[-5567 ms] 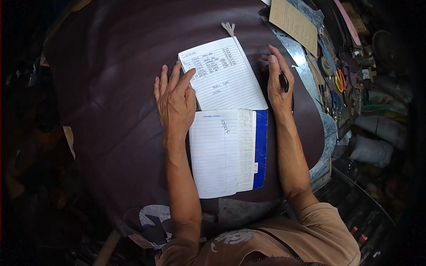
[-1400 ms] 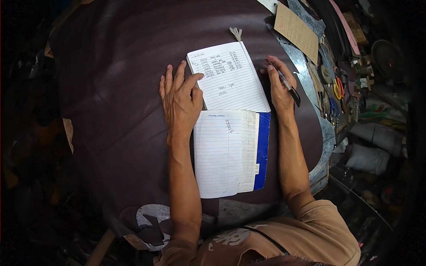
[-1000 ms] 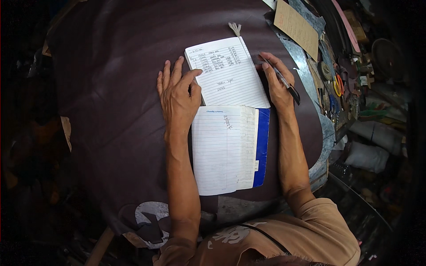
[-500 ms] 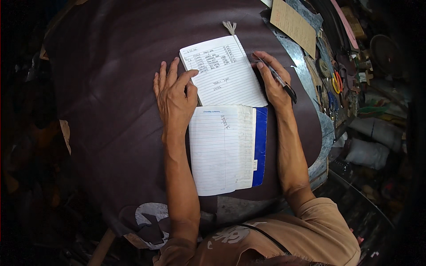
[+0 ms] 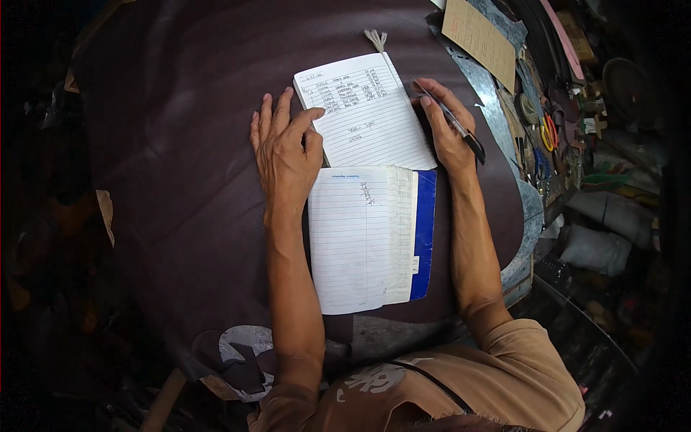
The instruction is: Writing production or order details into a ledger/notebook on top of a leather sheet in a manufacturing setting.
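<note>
head view: an open notebook lies on dark leather; the left hand is splayed, fingers grasping nothing, one touching the notebook; the right hand has fingers round a pen; farther, a tan card.

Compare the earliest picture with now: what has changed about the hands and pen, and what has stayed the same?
The right hand has moved left, closer to the open notebook, and the pen slants more, its tip farther left. Nothing was taken hold of or let go. The left hand stays at the notebook's left edge.
</note>
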### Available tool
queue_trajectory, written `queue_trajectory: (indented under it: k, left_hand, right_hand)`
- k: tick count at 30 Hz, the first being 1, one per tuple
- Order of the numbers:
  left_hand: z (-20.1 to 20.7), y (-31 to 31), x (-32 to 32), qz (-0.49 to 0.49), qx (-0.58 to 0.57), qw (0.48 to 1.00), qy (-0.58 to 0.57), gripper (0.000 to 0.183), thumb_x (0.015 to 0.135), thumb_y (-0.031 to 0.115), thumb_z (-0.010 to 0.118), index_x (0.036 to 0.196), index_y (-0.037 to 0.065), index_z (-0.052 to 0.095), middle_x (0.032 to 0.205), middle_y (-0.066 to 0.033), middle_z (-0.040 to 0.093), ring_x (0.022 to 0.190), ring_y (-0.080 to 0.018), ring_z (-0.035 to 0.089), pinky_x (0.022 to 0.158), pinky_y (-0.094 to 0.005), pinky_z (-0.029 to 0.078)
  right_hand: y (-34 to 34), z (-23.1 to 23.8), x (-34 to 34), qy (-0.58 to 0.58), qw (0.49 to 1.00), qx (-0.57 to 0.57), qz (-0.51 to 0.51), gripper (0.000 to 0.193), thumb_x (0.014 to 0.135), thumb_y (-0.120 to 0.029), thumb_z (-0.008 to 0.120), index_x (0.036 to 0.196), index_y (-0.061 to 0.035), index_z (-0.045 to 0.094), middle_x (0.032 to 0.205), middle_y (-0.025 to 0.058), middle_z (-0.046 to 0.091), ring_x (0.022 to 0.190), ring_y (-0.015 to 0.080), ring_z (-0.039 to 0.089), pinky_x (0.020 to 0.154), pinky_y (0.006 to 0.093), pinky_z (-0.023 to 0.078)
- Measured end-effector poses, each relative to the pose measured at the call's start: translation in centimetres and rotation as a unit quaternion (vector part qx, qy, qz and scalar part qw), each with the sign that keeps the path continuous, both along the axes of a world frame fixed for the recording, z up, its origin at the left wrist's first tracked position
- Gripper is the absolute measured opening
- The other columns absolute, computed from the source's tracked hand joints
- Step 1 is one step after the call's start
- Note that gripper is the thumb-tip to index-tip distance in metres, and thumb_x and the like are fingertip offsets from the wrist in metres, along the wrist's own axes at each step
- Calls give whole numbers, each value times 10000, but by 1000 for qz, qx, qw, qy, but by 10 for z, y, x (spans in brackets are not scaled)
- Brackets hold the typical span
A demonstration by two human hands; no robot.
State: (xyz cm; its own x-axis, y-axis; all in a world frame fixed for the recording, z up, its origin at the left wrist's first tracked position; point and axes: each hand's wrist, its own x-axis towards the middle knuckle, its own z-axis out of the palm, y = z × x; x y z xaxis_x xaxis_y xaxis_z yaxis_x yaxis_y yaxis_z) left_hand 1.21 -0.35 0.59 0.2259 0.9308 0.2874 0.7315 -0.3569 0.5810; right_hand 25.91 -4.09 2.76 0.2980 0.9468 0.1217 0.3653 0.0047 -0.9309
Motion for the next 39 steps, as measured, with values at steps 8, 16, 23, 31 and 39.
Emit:
queue_trajectory:
  k: [8,16,23,31,39]
  left_hand:
    - [-7,2,-3,-8,14,1000,-3,298,884,127,540,1095,147,749,1428,-174,539,1406,-400,381,1198,-531,196]
    - [-11,4,-2,0,8,1000,10,305,915,166,524,1133,181,737,1470,-119,515,1446,-337,339,1216,-486,158]
    - [-12,3,-3,4,18,1000,2,323,911,157,506,1135,183,738,1472,-119,510,1442,-338,342,1217,-486,154]
    - [-13,7,-2,2,38,999,-14,333,889,136,502,1112,177,747,1427,-152,545,1407,-384,381,1199,-513,186]
    - [-17,6,-1,0,42,999,-5,347,899,167,486,1134,183,740,1442,-127,540,1417,-367,373,1200,-500,174]
  right_hand:
    - [4,-3,0,-13,998,57,-3,321,973,-126,604,1262,11,629,1131,153,714,954,174,694,857,268,540]
    - [5,-10,2,2,998,71,4,319,979,-102,588,1273,17,617,1126,162,711,963,178,697,871,276,547]
    - [2,3,0,26,993,107,-40,281,987,-98,579,1221,52,627,1073,177,718,922,193,706,839,273,554]
    - [-31,73,-24,40,985,171,-9,174,990,-95,575,1054,49,649,915,146,705,830,187,675,777,301,547]
    - [-109,14,-65,19,998,-5,57,91,847,-68,639,871,0,694,779,80,697,748,161,611,722,317,462]
